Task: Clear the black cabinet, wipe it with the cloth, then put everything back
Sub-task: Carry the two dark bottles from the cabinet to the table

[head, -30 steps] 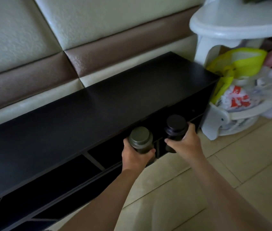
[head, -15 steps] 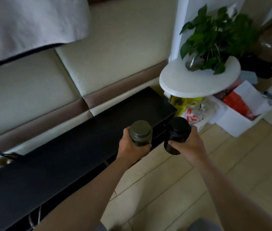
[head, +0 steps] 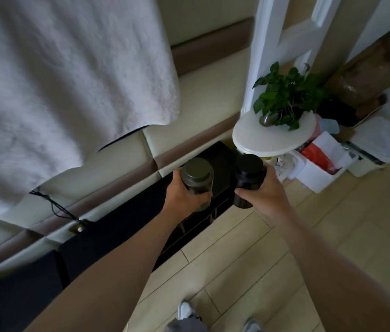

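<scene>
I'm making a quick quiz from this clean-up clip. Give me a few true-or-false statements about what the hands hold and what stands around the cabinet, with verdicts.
1. The left hand and the right hand each grip a jar. True.
2. The left hand's jar has a black lid. False: it grips the olive-lidded jar; the black jar is in the right hand.
3. The potted plant stands on the black cabinet. False: it stands on the white round stand at the cabinet's far end.
4. A pale towel hangs at the upper left of the view. True.
</scene>
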`<state>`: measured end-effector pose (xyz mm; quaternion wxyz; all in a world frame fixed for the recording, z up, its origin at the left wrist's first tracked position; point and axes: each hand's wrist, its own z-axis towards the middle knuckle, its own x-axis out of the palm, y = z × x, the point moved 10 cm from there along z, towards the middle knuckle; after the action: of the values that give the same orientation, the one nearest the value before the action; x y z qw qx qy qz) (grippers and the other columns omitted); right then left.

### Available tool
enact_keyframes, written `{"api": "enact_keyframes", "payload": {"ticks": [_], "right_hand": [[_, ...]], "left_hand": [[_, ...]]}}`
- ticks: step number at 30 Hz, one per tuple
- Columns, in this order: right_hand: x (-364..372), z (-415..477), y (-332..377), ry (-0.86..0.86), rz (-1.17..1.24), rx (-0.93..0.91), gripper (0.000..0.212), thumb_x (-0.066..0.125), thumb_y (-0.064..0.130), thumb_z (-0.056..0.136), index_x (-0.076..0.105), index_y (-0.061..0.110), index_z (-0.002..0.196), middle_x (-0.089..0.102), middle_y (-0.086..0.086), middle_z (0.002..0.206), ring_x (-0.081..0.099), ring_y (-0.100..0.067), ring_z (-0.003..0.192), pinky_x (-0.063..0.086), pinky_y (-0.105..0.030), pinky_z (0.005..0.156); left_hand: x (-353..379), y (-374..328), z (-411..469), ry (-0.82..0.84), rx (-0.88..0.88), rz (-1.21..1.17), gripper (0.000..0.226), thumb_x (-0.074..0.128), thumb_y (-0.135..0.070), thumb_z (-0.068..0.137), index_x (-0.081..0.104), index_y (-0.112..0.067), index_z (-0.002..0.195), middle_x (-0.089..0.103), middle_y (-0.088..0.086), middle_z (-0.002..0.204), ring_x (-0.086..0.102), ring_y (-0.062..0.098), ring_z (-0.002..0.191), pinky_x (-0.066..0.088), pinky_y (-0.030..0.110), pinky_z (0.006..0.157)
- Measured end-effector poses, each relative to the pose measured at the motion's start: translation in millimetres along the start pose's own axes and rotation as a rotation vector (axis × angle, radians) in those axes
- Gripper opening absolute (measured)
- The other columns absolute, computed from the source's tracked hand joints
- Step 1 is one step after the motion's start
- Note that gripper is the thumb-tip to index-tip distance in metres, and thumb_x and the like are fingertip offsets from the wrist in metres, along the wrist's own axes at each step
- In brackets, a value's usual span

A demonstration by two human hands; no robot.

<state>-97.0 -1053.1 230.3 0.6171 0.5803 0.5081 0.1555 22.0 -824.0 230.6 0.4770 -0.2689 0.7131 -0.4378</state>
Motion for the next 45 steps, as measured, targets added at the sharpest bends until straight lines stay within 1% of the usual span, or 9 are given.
{"api": "enact_keyframes", "payload": {"ticks": [5,8,12,18,23,29,35,41,45], "right_hand": [[5,-39,34,0.017,-0.049,-0.082,0.102,0.093,0.034,0.063,0.035,0.024,0.147,0.054,0.003,0.142,0.048,-0.021,0.135,0.041,-0.041,0.112],[10,-68,46,0.039,-0.056,-0.134,0.098,0.093,0.033,0.064,0.037,0.023,0.145,0.055,0.002,0.141,0.051,-0.022,0.133,0.041,-0.033,0.105],[20,-112,64,0.087,-0.044,-0.160,0.096,0.092,0.029,0.069,0.035,0.022,0.146,0.054,0.000,0.141,0.050,-0.025,0.132,0.042,-0.037,0.106],[56,-177,104,0.165,-0.082,-0.195,0.093,0.089,0.024,0.073,0.032,0.020,0.147,0.053,-0.002,0.140,0.049,-0.025,0.131,0.038,-0.030,0.097],[108,-222,139,0.209,-0.108,-0.229,0.089,0.089,0.025,0.074,0.034,0.022,0.144,0.053,0.004,0.127,0.050,-0.021,0.125,0.038,-0.029,0.094],[205,-285,180,0.216,-0.130,-0.233,0.083,0.089,0.026,0.073,0.038,0.020,0.138,0.053,0.005,0.121,0.049,-0.013,0.110,0.041,-0.029,0.090],[303,-344,223,0.225,-0.096,-0.241,0.075,0.089,0.024,0.074,0.042,0.020,0.133,0.051,0.009,0.114,0.049,-0.012,0.104,0.040,-0.029,0.087],[353,-377,250,0.242,-0.097,-0.284,0.080,0.090,0.027,0.070,0.043,0.022,0.135,0.056,0.005,0.120,0.053,-0.015,0.106,0.043,-0.029,0.087],[366,-392,259,0.281,-0.111,-0.330,0.077,0.090,0.026,0.070,0.043,0.022,0.131,0.054,0.008,0.115,0.052,-0.014,0.105,0.041,-0.028,0.086]], "left_hand": [[-42,-13,-52,-0.054,0.030,0.020,0.087,0.096,-0.024,0.061,0.040,-0.029,0.127,0.057,-0.010,0.119,0.056,0.012,0.113,0.048,0.031,0.098],[-62,-13,-90,-0.106,0.018,0.036,0.086,0.095,-0.023,0.063,0.040,-0.026,0.128,0.056,-0.011,0.117,0.055,0.012,0.112,0.047,0.031,0.098],[-88,-16,-137,-0.143,0.017,0.047,0.090,0.094,-0.022,0.065,0.039,-0.022,0.136,0.052,-0.013,0.114,0.051,0.010,0.111,0.042,0.027,0.094],[-140,-9,-185,-0.204,0.034,0.054,0.083,0.095,-0.026,0.064,0.041,-0.025,0.127,0.056,-0.013,0.112,0.054,0.012,0.111,0.044,0.029,0.093],[-205,19,-218,-0.248,0.048,0.060,0.089,0.095,-0.032,0.061,0.042,-0.024,0.131,0.059,-0.007,0.120,0.056,0.016,0.115,0.048,0.040,0.102],[-314,78,-267,-0.296,0.053,0.028,0.089,0.096,-0.031,0.061,0.041,-0.025,0.131,0.058,-0.008,0.120,0.056,0.014,0.115,0.048,0.037,0.102],[-414,132,-308,-0.334,0.047,0.030,0.089,0.096,-0.032,0.061,0.042,-0.023,0.131,0.058,-0.011,0.115,0.057,0.013,0.111,0.048,0.031,0.095],[-469,163,-341,-0.372,0.030,0.008,0.092,0.097,-0.033,0.059,0.043,-0.024,0.132,0.060,-0.010,0.117,0.058,0.014,0.112,0.048,0.032,0.098],[-485,173,-366,-0.415,-0.006,0.002,0.091,0.097,-0.032,0.059,0.043,-0.023,0.132,0.059,-0.010,0.117,0.057,0.015,0.114,0.048,0.036,0.101]]}}
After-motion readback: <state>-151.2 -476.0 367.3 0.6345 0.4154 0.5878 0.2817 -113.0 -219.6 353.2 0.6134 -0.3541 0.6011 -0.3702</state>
